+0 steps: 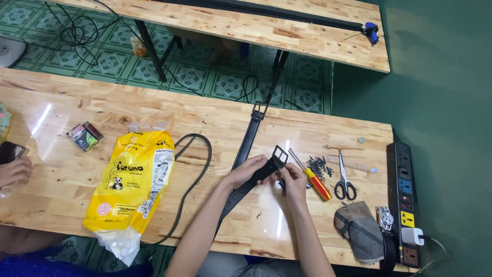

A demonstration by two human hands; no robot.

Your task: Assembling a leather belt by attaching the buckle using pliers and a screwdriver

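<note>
- You sit at a pale wood table (77, 102), glossy with light streaks.
- A second wood bench (287, 31) on dark legs stands beyond it.
- Green patterned floor tiles (205, 77) show between them, crossed by black cables (77, 31).
- A green wall (446, 77) rises on your right.

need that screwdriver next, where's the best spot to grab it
Take the screwdriver by its red and yellow handle, the thick end lying toward the near edge of the table. Come from above and from the right: the right hand covers its left side, while a bare gap separates it from the scissors. The thin shaft points away, toward the loose screws.
</note>
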